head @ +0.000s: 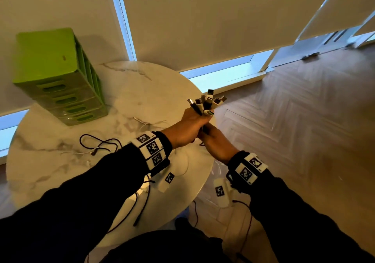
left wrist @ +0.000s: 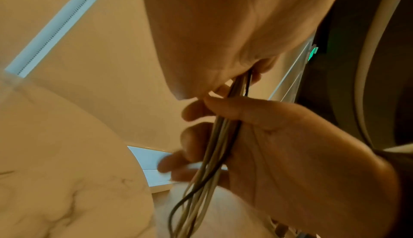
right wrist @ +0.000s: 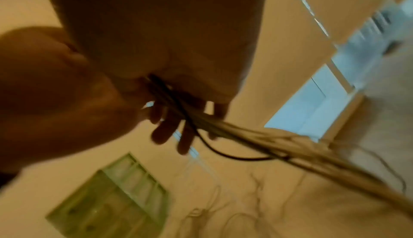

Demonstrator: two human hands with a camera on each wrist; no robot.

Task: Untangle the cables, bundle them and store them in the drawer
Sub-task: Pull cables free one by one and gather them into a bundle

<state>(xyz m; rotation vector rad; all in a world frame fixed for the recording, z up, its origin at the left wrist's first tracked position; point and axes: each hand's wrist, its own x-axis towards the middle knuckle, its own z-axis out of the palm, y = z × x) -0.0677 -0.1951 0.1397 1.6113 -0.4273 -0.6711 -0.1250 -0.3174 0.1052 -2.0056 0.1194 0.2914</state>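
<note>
A bundle of cables, its several plug ends [head: 207, 103] fanned upward, is held over the table's right edge. My left hand [head: 189, 126] grips the bundle just under the plugs. My right hand [head: 218, 143] sits right below it. In the left wrist view, the right hand's thumb and fingers [left wrist: 192, 135] curl round the grey and black strands [left wrist: 221, 135], which trail down. The right wrist view shows the strands [right wrist: 279, 144] running out from under my right palm [right wrist: 161, 29]. The green drawer unit [head: 58, 76] stands at the table's back left, drawers shut.
On the round marble table [head: 142, 84] lie a loose black cable [head: 97, 143] and a thin white one [head: 146, 121]. Cords from the wrist bands hang over the front edge. Wooden floor [head: 294, 131] lies to the right, and blinds cover the windows behind.
</note>
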